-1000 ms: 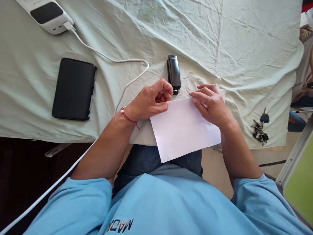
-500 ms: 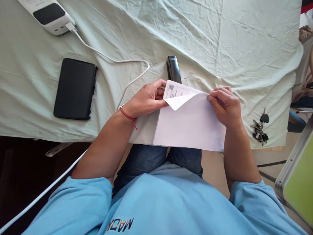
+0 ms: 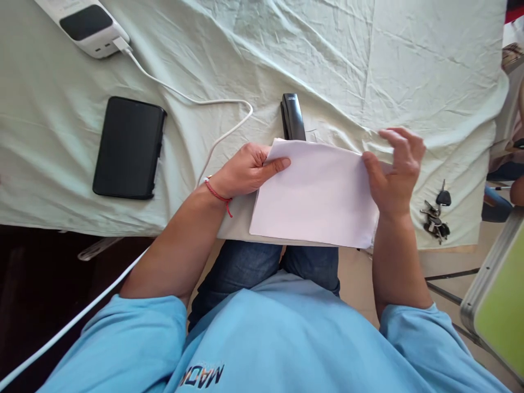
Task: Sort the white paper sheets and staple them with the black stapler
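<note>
A stack of white paper sheets lies at the table's front edge, its blank side up. My left hand grips the upper left corner, thumb on top and fingers underneath, hidden. At the upper right corner is my right hand; its fingers are spread and raised, and the thumb rests at the sheets' edge. Just beyond the sheets lies a black stapler, its near end covered by the paper.
A black tablet lies at the left. A white power strip with a plugged-in white cable is at the upper left. Keys lie on the right of the pale green tablecloth. A green-topped table stands at the lower right.
The folded-back corner of the top sheet now lies flat, covering the printed text. My left thumb has moved onto the paper. My right hand has let go of the sheet's edge and spread its fingers.
</note>
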`<state>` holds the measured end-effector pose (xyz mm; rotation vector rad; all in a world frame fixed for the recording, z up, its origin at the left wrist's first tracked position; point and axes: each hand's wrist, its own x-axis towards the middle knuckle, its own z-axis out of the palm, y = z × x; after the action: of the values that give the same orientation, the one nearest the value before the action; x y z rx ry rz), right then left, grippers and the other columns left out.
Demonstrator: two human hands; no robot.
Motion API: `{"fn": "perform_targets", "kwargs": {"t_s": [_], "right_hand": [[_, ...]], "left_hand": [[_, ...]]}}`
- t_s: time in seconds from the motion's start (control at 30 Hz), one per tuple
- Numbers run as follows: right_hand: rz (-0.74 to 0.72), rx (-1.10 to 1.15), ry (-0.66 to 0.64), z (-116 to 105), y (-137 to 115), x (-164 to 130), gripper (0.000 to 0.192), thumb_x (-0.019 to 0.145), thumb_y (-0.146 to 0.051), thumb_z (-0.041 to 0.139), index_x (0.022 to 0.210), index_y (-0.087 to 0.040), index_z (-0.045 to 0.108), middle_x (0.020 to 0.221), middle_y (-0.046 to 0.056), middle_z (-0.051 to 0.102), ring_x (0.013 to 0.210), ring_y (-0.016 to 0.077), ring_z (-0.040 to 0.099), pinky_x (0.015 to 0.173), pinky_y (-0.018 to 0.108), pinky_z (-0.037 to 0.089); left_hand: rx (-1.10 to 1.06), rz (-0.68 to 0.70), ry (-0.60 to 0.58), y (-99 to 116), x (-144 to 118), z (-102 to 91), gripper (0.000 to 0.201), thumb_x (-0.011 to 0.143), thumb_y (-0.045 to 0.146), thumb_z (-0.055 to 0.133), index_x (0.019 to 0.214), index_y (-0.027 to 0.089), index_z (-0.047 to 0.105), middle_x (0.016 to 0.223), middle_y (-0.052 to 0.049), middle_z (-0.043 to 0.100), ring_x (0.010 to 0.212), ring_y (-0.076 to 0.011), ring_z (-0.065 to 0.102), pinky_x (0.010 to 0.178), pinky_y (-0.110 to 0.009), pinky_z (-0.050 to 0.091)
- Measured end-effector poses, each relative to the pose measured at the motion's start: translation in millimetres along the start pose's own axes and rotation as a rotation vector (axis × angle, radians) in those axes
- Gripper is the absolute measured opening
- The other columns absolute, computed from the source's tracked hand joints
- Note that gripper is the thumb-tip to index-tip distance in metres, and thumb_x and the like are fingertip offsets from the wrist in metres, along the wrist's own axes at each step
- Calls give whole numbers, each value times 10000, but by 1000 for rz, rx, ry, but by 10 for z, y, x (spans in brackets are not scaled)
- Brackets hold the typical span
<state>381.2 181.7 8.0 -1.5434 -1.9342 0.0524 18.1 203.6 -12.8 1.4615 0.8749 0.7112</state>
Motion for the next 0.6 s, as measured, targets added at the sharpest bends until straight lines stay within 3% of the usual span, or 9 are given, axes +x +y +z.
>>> {"fn": "perform_targets", "kwargs": {"t_s": [0.1,0.17,0.3,0.37,0.47,0.6], "right_hand": [[194,49,113,-83,325,-225,666,1018,-686,822,1593,-380,680,1661,171,640,1562,436,628,1255,701,582],[363,227,206,-139,441,-397,755,920,-734,894,1548,-373,680,1531,153,716,1433,398,723,1171,627,654],[784,613,71,-266,340,-682,639,714,-745,1012,1106,-306,763,1101,75,832,1161,356,840,961,556,757],[914,717,-45,-306,200,-746,625,583,-630,1101,1008,-318,766,1048,58,858,1126,366,855,967,589,774],[958,733,10,-294,13,-711,594,514,-495,1125,964,-334,773,1005,36,871,1151,369,866,1070,624,766],[815,713,247,-230,-109,-521,481,562,-458,1060,921,-329,767,1005,55,869,1211,379,854,1171,629,727]], "left_hand": [[-28,17,20,14,-11,16,556,1040,720,830,929,175,832,905,-61,844,792,-214,781,632,-275,621],[-40,24,53,16,-20,26,563,1032,728,837,920,176,821,907,-62,836,816,-229,791,639,-289,636],[-56,47,135,2,-27,46,556,1024,725,855,930,180,807,923,-69,816,872,-254,807,679,-323,674],[-68,58,162,-8,-25,54,550,1031,727,850,963,183,809,926,-76,807,910,-271,820,711,-347,700],[-80,72,204,-11,-24,57,533,1027,729,851,1017,197,804,926,-76,793,1012,-305,839,773,-382,729],[-53,107,247,-28,-29,27,485,969,662,921,1040,201,789,1002,-77,804,1157,-342,828,870,-410,730]]}}
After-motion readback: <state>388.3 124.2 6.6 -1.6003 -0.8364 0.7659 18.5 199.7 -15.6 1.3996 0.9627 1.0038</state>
